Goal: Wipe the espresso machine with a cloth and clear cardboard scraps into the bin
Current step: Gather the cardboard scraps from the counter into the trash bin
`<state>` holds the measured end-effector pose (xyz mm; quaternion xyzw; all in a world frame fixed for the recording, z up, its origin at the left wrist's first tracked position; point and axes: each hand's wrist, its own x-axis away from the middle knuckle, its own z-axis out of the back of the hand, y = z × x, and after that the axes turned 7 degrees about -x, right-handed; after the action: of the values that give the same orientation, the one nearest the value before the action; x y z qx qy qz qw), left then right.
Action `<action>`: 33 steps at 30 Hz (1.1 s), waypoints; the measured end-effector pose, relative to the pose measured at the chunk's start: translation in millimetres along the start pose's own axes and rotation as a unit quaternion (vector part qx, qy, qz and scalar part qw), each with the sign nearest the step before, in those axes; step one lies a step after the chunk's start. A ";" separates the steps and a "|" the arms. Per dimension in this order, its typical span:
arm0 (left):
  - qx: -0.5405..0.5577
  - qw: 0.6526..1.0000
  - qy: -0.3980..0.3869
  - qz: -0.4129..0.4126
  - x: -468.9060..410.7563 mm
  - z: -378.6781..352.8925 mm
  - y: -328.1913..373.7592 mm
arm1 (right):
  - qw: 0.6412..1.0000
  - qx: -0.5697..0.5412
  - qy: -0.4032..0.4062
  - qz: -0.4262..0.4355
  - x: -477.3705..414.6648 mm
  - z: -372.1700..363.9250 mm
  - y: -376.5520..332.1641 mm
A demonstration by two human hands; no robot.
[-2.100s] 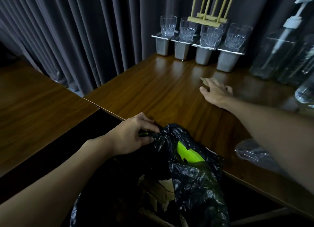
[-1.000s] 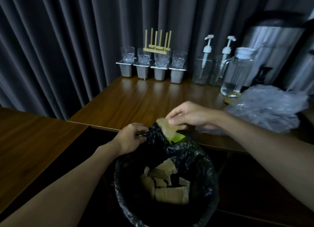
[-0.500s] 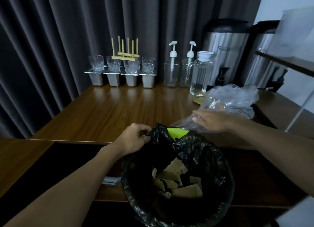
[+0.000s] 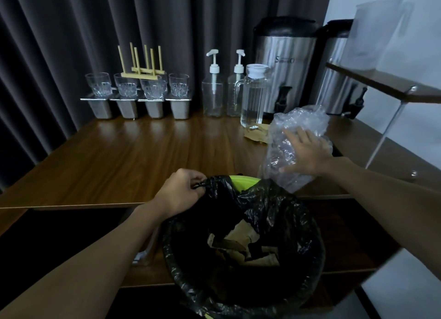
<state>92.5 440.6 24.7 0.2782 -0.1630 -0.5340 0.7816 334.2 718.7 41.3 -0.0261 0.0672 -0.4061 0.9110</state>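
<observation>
A bin (image 4: pixel 248 184) with a green rim and a black plastic liner (image 4: pixel 269 206) stands against the front edge of the wooden counter (image 4: pixel 133 156). Several brown cardboard scraps (image 4: pixel 243 243) lie inside it. My left hand (image 4: pixel 182 192) is shut on the liner's edge at the bin's far left rim. My right hand (image 4: pixel 306 152) lies flat, fingers spread, against a crumpled clear plastic bag (image 4: pixel 296 125) on the counter to the right of the bin. A cardboard scrap (image 4: pixel 256 133) lies on the counter beside the bag, under the glass pitcher.
Along the back stand several glasses (image 4: pixel 134 87) on steel pans, a wooden rack, two pump bottles (image 4: pixel 213 94), a glass pitcher (image 4: pixel 253 96) and two steel urns (image 4: pixel 286 63). A shelf (image 4: pixel 386 82) juts out at the right. Dark curtains hang behind.
My right hand dropped a cardboard scrap into the bin, then moved right and onto the clear plastic bag. My left hand kept hold of the liner. The view swung right.
</observation>
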 end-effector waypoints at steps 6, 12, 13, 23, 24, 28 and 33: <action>-0.013 1.000 -0.004 0.018 -7.2 -9.5 6.2 | 0.982 -0.186 0.004 -0.031 -13.3 -8.1 5.0; -0.008 1.000 0.003 0.030 -9.8 -18.4 17.4 | 0.999 -0.025 0.035 -0.007 -43.1 -20.2 31.0; -0.011 0.999 0.006 0.033 -10.0 -19.5 18.7 | 0.999 0.013 0.029 0.013 -48.5 -22.8 35.2; -0.007 0.999 0.034 0.034 2.9 -26.2 33.8 | 0.976 -0.210 -0.051 -0.019 -57.6 -39.8 43.1; -0.007 0.999 0.035 0.033 3.7 -26.4 34.5 | 0.971 -0.233 -0.042 -0.022 -55.8 -39.6 40.3; -0.011 0.998 0.048 0.032 7.5 -29.0 33.9 | 0.967 -0.244 -0.046 -0.065 -52.0 -40.9 33.7; -0.029 0.996 0.076 0.027 15.3 -30.0 23.3 | 0.988 -0.139 0.038 -0.056 -31.3 -32.0 27.4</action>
<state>132.1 440.6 14.5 0.2908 -0.0951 -0.4943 0.8137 329.0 760.6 10.0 -0.1406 0.1554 -0.4436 0.8714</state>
